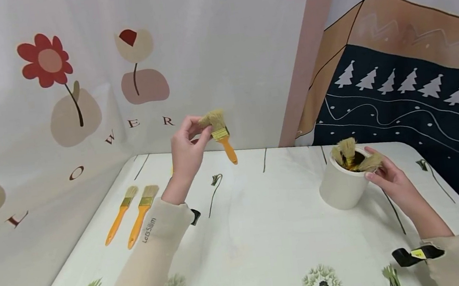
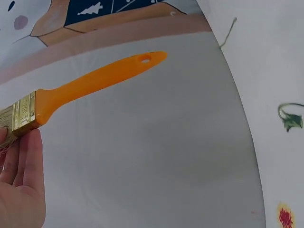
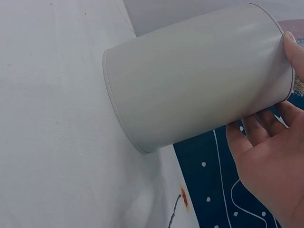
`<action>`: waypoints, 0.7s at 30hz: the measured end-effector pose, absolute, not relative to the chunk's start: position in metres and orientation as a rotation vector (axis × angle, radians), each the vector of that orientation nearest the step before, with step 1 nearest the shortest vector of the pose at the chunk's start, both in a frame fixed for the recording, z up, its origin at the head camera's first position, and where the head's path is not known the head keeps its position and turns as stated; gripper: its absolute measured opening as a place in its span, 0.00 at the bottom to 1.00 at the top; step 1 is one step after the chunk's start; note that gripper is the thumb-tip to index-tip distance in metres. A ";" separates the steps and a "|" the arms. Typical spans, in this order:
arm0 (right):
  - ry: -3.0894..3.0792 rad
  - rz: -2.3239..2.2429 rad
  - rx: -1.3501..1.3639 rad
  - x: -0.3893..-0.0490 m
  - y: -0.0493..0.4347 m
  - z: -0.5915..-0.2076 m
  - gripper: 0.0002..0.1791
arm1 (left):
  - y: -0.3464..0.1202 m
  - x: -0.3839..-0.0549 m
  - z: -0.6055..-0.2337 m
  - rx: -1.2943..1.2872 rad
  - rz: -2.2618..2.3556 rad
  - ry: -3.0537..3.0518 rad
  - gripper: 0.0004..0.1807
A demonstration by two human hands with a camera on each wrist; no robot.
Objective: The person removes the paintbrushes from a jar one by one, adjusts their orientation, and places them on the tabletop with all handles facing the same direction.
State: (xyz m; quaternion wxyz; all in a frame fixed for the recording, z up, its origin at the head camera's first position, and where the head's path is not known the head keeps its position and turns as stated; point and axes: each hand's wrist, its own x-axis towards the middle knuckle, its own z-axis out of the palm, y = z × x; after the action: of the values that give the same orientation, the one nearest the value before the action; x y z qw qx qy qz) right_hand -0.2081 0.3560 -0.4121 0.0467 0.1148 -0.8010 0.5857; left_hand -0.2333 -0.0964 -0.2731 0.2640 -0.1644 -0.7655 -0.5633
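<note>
My left hand (image 1: 188, 145) holds a paintbrush (image 1: 224, 147) up above the table's far edge, pinching it by the bristles. Its orange handle (image 2: 102, 78) points down and away from the fingers, with the gold metal band beside the fingertips in the left wrist view. At the right, my right hand (image 1: 393, 181) grips a white cylindrical pot (image 1: 342, 189) near its rim, thumb at the rim and fingers along the side. Several brushes (image 1: 347, 151) stand in the pot, bristles up. The right wrist view shows the pot's smooth wall (image 3: 190, 80) and hides its contents.
Two more orange-handled brushes, a narrower one (image 1: 121, 215) and a wider one (image 1: 143, 216), lie side by side at the table's left. The white tabletop (image 1: 264, 224) carries printed flowers. A floral curtain (image 1: 218, 45) and a dark tree-patterned cloth (image 1: 411, 94) hang behind.
</note>
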 end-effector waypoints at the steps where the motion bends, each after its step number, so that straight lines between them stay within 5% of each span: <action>1: -2.422 1.812 0.358 -0.210 0.358 -0.415 0.35 | -0.100 -0.233 -0.273 -0.439 -1.522 -2.071 0.10; 21: -2.456 1.804 0.342 -0.211 0.358 -0.413 0.35 | -0.165 -0.252 -0.298 -0.263 -1.525 -2.140 0.15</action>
State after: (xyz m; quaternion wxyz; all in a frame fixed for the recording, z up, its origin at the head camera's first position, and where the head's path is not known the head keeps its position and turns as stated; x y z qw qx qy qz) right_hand -0.2109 0.3583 -0.4127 0.0375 0.1114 -0.8003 0.5879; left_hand -0.2524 -0.1648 -0.2982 0.2479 -0.0964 -0.7850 -0.5595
